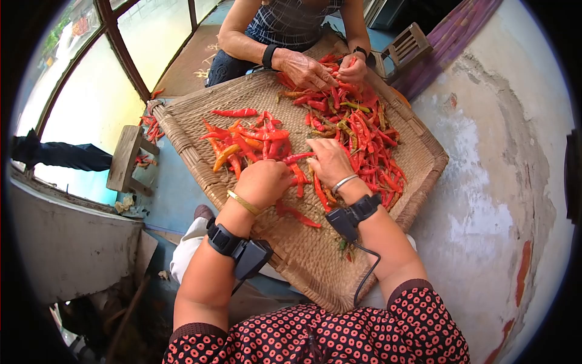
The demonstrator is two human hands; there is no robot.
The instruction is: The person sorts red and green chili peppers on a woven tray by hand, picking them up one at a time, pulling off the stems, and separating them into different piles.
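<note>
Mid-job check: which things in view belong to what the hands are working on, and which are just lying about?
In the job: chillies, woven tray, left hand, right hand, other person's hands in the same pile.

Lying about: wooden stool, floor chillies, slatted stool, purple cloth.

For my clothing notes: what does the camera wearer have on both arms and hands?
Left hand: gold bangle, black strapped wrist device. Right hand: silver bangle, black wrist device with a black cable. Sleeves: dark with red dot pattern.
</note>
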